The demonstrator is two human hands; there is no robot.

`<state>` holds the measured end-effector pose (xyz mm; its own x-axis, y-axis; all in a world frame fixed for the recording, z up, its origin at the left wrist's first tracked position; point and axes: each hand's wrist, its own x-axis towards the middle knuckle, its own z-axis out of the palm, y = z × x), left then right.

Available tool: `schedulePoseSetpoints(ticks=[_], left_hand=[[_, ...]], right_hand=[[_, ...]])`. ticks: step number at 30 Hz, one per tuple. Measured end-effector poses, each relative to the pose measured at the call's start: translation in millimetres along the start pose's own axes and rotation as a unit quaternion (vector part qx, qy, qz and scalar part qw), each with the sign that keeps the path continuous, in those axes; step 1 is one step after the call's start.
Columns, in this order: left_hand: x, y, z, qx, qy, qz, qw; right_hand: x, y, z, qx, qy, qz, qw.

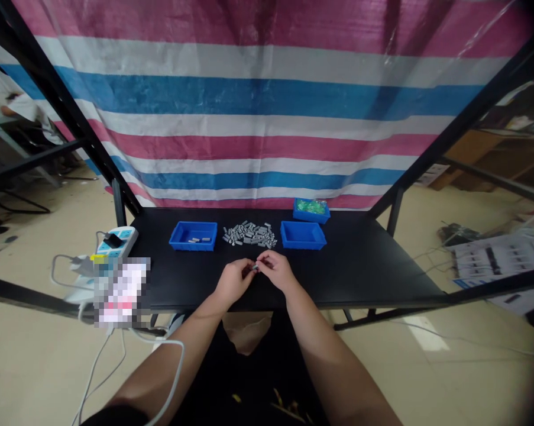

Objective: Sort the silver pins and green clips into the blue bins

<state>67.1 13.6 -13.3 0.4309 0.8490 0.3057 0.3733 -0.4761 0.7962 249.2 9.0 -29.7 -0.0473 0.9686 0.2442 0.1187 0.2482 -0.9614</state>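
My left hand [232,280] and my right hand [275,270] meet over the black table [359,266], fingers pinched together on one small grey metal part [255,268] held between them. Just beyond the hands lies a pile of several similar grey parts [249,234]. A blue tray [193,235] to the left of the pile holds a few of these parts. Another blue tray [303,235] sits to the right of the pile and looks bare inside.
A third blue tray with green pieces [311,209] stands at the back right. A white power strip [117,241] with cables sits at the table's left edge. A striped tarp [267,100] hangs behind. Black frame bars [448,133] flank the table.
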Motion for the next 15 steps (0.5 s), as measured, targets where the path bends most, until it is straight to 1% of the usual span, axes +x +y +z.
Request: schedulePoseSetpoints(ticks=[3, 5, 6, 8, 10, 12, 13, 14, 15], left_hand=[[-0.3, -0.8, -6.9, 0.073, 0.02, 0.028, 0.997], [3.0, -2.5, -19.3, 0.139, 0.036, 0.035, 0.989], [6.0, -3.8, -29.0, 0.179, 0.058, 0.029, 0.982], [14.7, -7.2, -55.4, 0.246, 0.105, 0.009, 0.964], [26.7, -12.5, -88.8, 0.292, 0.135, -0.006, 0.947], [40.7, -20.5, -123.4, 0.329, 0.156, -0.042, 0.931], [48.1, -25.6, -139.1, 0.347, 0.15, -0.066, 0.923], [55.4, -31.3, -152.8, 0.366, 0.128, -0.099, 0.917], [62.3, -37.3, -164.0, 0.38, 0.083, -0.138, 0.911]], right_hand=[[0.6, 2.9, 1.5, -0.027, -0.009, -0.006, 1.0], [1.8, 3.9, 1.3, -0.06, 0.011, -0.021, 0.998], [2.6, 3.9, 0.8, -0.079, 0.026, -0.03, 0.996], [4.1, 2.5, -0.6, -0.111, 0.055, -0.049, 0.991], [5.1, 0.0, -2.0, -0.132, 0.07, -0.06, 0.987], [5.5, -2.4, -2.7, -0.14, 0.073, -0.061, 0.986], [5.6, -3.2, -2.7, -0.142, 0.073, -0.061, 0.985], [5.6, -3.6, -2.6, -0.142, 0.07, -0.061, 0.985], [5.6, -3.7, -2.5, -0.143, 0.068, -0.062, 0.985]])
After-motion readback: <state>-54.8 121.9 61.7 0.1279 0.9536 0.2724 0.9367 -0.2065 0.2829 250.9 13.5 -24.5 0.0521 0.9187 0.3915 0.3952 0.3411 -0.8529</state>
